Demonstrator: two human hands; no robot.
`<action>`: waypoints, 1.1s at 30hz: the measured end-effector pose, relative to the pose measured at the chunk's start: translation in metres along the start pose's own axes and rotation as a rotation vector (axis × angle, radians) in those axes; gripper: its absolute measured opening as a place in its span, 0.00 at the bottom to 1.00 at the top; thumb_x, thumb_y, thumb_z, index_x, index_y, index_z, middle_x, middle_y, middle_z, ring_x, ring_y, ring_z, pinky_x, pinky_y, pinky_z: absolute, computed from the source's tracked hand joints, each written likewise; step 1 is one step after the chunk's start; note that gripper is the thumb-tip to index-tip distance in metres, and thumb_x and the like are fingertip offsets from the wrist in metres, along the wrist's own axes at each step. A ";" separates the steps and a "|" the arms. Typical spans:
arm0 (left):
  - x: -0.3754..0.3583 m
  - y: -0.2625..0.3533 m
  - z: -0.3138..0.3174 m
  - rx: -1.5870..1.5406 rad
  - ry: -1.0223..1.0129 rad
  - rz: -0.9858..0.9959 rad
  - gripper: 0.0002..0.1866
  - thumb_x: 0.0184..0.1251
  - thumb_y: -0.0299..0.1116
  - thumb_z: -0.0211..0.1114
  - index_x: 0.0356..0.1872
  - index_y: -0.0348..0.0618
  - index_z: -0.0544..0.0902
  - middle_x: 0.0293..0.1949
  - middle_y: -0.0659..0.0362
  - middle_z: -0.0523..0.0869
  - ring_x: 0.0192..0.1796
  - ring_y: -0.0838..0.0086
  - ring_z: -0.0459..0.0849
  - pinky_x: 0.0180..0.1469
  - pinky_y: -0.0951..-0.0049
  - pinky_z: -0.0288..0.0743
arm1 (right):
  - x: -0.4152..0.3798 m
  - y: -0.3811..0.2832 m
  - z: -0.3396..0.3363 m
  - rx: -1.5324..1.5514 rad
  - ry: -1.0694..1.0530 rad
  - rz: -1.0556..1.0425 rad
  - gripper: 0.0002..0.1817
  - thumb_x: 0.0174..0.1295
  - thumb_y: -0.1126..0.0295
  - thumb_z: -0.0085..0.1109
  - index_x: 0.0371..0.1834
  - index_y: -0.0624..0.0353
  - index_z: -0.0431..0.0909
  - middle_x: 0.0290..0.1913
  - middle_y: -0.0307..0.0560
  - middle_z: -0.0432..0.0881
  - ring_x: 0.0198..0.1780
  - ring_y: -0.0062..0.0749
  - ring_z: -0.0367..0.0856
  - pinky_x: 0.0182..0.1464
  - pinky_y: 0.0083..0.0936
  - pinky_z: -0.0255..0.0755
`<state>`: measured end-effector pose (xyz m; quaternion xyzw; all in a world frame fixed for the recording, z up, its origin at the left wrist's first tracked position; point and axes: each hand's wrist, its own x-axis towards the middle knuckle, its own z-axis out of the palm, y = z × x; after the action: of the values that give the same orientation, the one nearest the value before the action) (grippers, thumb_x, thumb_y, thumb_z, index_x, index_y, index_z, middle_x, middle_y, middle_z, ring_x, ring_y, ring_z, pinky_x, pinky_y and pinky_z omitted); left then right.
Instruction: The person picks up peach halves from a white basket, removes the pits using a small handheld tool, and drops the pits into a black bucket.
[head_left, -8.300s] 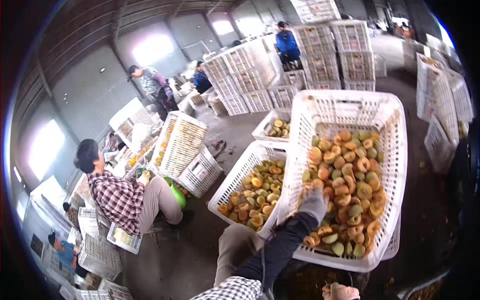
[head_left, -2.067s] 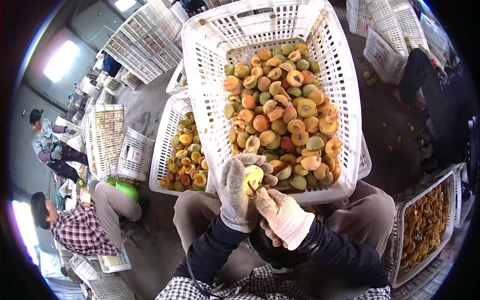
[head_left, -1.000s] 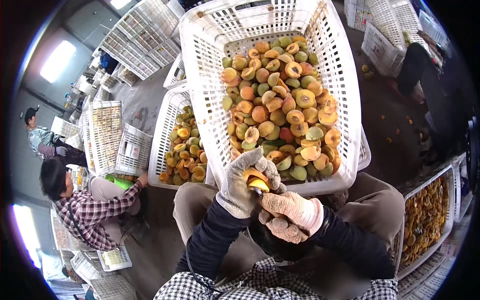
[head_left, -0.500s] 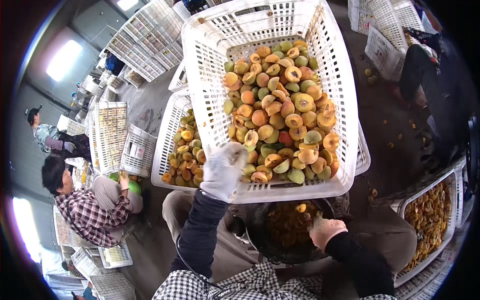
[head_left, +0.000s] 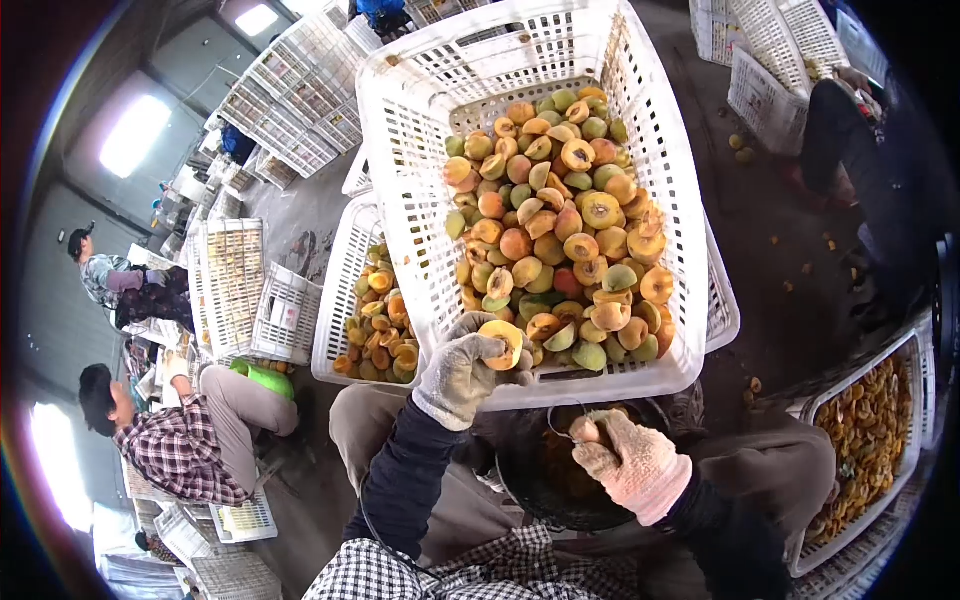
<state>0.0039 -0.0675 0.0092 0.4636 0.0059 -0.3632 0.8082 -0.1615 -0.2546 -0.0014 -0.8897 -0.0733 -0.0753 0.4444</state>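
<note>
My left hand (head_left: 460, 375), in a grey-white work glove, grips a peach half (head_left: 503, 345) at the near edge of a white plastic crate (head_left: 672, 372). The yellow cut face shows. Halved peaches (head_left: 560, 235), green to orange and some with stones, lie heaped in that crate. My gloved right hand (head_left: 635, 460) is closed round the handle of a tool with a thin curved wire (head_left: 560, 410), to the right of the held half. Below both hands sits a dark bucket (head_left: 515, 490) between my knees, its contents in shadow.
Under the main crate, another crate (head_left: 330, 300) holds more halves. At right stands a crate of cut fruit pieces (head_left: 865, 450). Two people (head_left: 190, 440) (head_left: 120, 275) sit at left near stacked crates (head_left: 295, 90). A person's dark-clothed leg (head_left: 840, 140) shows at right.
My left hand has gone from the fruit at the crate's edge to holding up a peach half. My right hand has risen from the bucket, bringing the wire tool into view.
</note>
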 end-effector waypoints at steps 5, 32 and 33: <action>-0.005 -0.004 0.019 -0.033 -0.051 -0.010 0.20 0.53 0.29 0.62 0.49 0.34 0.74 0.39 0.50 0.81 0.39 0.61 0.83 0.44 0.63 0.79 | 0.041 -0.028 0.000 0.049 0.142 0.080 0.07 0.61 0.68 0.53 0.39 0.58 0.73 0.31 0.45 0.77 0.26 0.38 0.78 0.27 0.30 0.72; -0.024 -0.008 0.030 -0.406 0.145 0.060 0.20 0.67 0.47 0.54 0.32 0.37 0.74 0.29 0.48 0.80 0.34 0.59 0.81 0.47 0.54 0.77 | 0.068 -0.037 0.038 -0.128 -0.088 0.009 0.13 0.63 0.60 0.48 0.34 0.60 0.70 0.21 0.54 0.77 0.25 0.49 0.79 0.26 0.38 0.73; -0.024 -0.007 0.031 -0.341 0.187 0.048 0.20 0.67 0.47 0.54 0.31 0.36 0.74 0.28 0.49 0.80 0.32 0.60 0.81 0.46 0.54 0.78 | 0.067 -0.037 0.039 -0.127 -0.089 0.012 0.13 0.63 0.60 0.48 0.34 0.60 0.70 0.21 0.54 0.77 0.25 0.49 0.79 0.26 0.38 0.73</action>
<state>-0.0279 -0.0791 0.0298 0.3518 0.1313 -0.2932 0.8792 -0.1002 -0.1970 0.0181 -0.9189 -0.0827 -0.0376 0.3839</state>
